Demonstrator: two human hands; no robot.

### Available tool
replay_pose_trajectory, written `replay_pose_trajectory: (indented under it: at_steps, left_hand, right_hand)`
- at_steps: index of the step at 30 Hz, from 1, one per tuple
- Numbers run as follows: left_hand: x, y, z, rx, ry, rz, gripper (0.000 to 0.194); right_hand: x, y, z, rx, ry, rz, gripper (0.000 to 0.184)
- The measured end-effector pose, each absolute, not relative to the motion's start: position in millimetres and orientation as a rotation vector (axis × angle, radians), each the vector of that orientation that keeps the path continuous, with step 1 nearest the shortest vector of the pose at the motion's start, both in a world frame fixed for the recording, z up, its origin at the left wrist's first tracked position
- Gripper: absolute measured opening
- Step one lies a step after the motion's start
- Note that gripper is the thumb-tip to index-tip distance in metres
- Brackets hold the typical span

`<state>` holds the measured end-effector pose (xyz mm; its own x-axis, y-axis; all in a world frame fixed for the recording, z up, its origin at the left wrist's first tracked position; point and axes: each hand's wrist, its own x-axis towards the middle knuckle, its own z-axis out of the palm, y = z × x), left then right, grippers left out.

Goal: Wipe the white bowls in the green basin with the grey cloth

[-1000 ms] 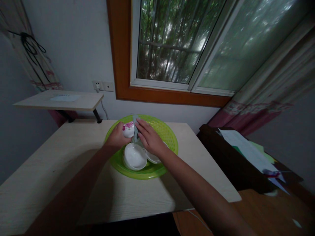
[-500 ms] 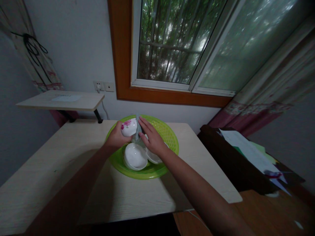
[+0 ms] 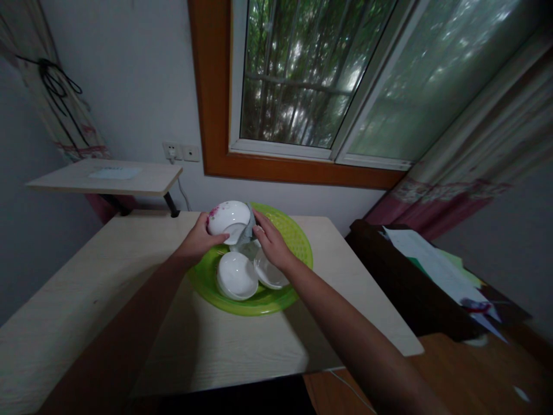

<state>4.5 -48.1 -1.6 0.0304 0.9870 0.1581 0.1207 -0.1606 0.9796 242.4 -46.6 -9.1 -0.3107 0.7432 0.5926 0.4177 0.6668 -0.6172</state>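
My left hand (image 3: 201, 239) grips a white bowl (image 3: 230, 218) with pink flowers by its left side, thumb near the foot, above a green plastic basket (image 3: 254, 308). The bowl is tilted with its underside towards me. My right hand (image 3: 271, 237) presses a grey cloth (image 3: 247, 229) against the bowl's right edge, fingers closed round it. Below, inside the basket, one white bowl (image 3: 237, 275) sits at the front left and another white bowl (image 3: 268, 271) leans at its right. A further pale dish (image 3: 248, 248) lies behind them, partly hidden.
The basket stands on a light wooden table (image 3: 173, 323). A small raised shelf (image 3: 112, 178) with a paper is at the back left. Wall sockets (image 3: 181, 152) and a window (image 3: 311, 75) lie behind. To the right, a dark brown piece of furniture (image 3: 401, 282) carries papers.
The held bowl has turned from showing its flowered side to showing its underside, and has come up slightly. My right hand and the cloth have shifted a little to the right.
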Motion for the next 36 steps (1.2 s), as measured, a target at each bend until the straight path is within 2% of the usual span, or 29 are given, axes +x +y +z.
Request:
replay_pose_trajectory:
  at_steps: [6,11,21,32,36]
  left_hand:
    - [6.5,-49.5,0.1,1.524,1.282,1.206,0.064]
    - [9.3,-49.4,1.7,1.489,1.196,1.170,0.072]
    - [7.6,-58.7,12.8,1.204,0.791,1.027,0.088]
    - [-1.3,-56.4,14.6,1.147,0.669,0.976,0.067]
    - [-2.4,-54.1,9.4,1.152,0.669,1.014,0.065]
  right_hand:
    - [236.3,-59.9,3.5,-0.813,-2.086,0.231,0.055]
    - [230.6,-63.1,5.5,-0.804,-2.164,0.098,0.059]
    - [233.3,-54.5,3.0,-0.827,-1.997,0.295,0.053]
    - [234.2,-45.6,-4.5,-0.891,-1.861,0.365,0.055]
    - [232.5,-45.4,-5.3,-0.903,-1.868,0.408,0.056]
